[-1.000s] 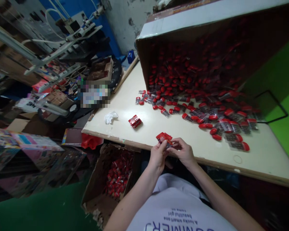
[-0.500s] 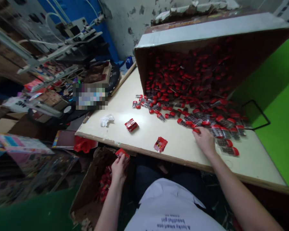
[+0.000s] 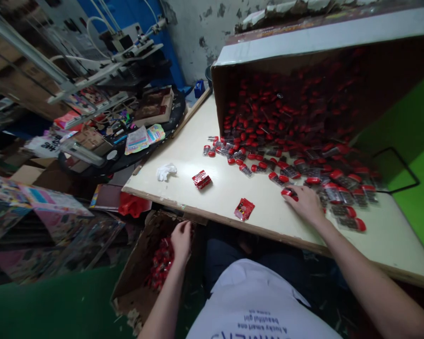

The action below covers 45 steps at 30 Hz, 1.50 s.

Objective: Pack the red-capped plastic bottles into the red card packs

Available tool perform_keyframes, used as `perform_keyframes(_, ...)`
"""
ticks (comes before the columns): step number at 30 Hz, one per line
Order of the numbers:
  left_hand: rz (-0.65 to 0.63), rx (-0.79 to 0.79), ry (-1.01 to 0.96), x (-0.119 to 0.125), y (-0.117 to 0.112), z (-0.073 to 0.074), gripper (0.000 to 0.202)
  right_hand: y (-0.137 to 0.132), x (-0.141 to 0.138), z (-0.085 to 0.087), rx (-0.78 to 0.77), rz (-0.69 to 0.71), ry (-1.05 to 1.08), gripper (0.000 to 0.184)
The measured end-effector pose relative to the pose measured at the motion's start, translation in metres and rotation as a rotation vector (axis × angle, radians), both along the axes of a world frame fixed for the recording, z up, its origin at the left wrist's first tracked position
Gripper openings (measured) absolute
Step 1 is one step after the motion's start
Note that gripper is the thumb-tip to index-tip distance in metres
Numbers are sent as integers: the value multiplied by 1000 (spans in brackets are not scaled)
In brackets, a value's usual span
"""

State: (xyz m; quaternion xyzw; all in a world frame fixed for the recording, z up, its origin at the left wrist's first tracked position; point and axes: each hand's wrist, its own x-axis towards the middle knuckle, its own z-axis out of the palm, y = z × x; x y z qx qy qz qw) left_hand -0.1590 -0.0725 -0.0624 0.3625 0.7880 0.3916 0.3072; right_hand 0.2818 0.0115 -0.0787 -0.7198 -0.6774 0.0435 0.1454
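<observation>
As the right hand curls over a red-capped packet on the table, lifting it looks next (the left hand, above the cardboard box, I can't read as open or shut).

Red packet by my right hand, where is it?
In the head view, the red packet lies near the cream table's front edge, left of your right hand and right of another packet.

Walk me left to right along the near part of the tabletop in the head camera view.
Crumpled white scrap → red foil packet → second red foil packet → right hand → clear red-capped packs
</observation>
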Motion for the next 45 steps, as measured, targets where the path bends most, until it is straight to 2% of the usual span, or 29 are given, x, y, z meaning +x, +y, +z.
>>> perform_keyframes(2, -190, 67, -79, 56, 20, 5, 22, -6, -10, -2, 22, 8, 48, 35)
perform_keyframes(5, -390, 33, 45, 124, 47, 8, 23, -14, -28, -3, 49, 43, 148, 21)
perform_keyframes(7, -480, -30, 196, 151, 59, 7, 22, -19, -38, -2, 59, 62, 214, 13)
perform_keyframes(9, -530, -101, 298, 162, 67, 5, 18, -24, -46, -2, 69, 54, 241, 15)
perform_keyframes(11, -551, -163, 305, 163, 70, 2, 12, -29, -50, -2, 78, 16, 329, 27)
perform_keyframes(14, -538, -195, 179, 157, 70, 2, 9, -37, -54, -3, 62, -74, 590, 44)
perform_keyframes(19, -493, -160, -30, 150, 67, 5, 12, -48, -65, -4, 30, -136, 841, 49)
perform_keyframes(23, -413, -156, -234, 146, 66, 8, 14, -57, -78, 8, 3, -109, 953, 38)
perform_keyframes(27, -331, -198, -510, 148, 63, 15, 19, -62, -91, 35, 13, -18, 970, 23)
perform_keyframes(30, -305, -227, -672, 152, 59, 23, 23, -63, -102, 54, 63, -17, 972, 21)
perform_keyframes(33, -242, -246, -872, 157, 54, 32, 33, -63, -111, 65, 55, -33, 1185, 25)
perform_keyframes(36, -200, -255, -1031, 160, 52, 39, 42, -64, -117, 70, 26, -59, 1367, 34)
perform_keyframes(39, -192, -248, -1027, 161, 52, 43, 35, -67, -119, 70, -3, -102, 1433, 37)
perform_keyframes(45, -29, -206, -1068, 161, 54, 41, 37, -78, -122, 69, -33, -154, 1528, 31)
